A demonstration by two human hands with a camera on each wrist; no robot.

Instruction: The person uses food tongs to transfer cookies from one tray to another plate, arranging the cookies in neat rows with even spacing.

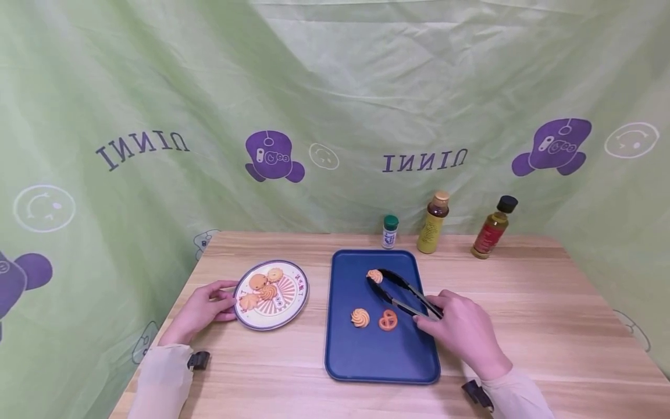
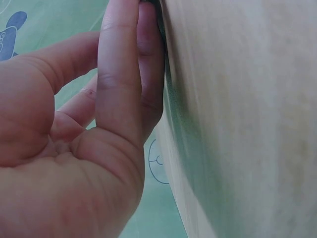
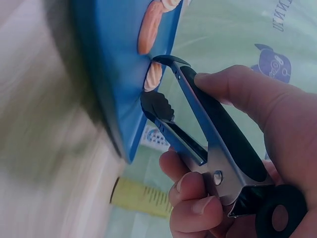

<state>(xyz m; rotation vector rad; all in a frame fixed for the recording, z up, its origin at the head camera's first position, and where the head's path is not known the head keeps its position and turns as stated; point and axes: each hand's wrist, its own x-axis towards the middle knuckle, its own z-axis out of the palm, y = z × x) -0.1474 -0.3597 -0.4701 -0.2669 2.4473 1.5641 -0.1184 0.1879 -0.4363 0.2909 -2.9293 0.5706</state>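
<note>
My left hand [image 1: 205,308] holds the left rim of a round white plate [image 1: 285,311] with a blue edge; several cookies [image 1: 258,283] lie on that plate. Only a dark sliver by the fingertips shows at the top of the left wrist view. My right hand [image 1: 466,329] grips black-and-metal tongs [image 3: 218,134] over a blue tray [image 1: 366,355]. The tongs' two tips stand on either side of a swirl cookie [image 3: 153,77] near the tray's far end. Nearer on the tray lie another swirl cookie [image 1: 360,318] and a pretzel-shaped cookie [image 1: 388,320].
Behind the tray stand a small green-capped shaker [image 1: 389,231], a yellow-labelled bottle [image 1: 431,227] and a black-capped bottle with a red label [image 1: 492,233]. A green printed curtain [image 1: 335,87] hangs behind the wooden table [image 1: 534,302].
</note>
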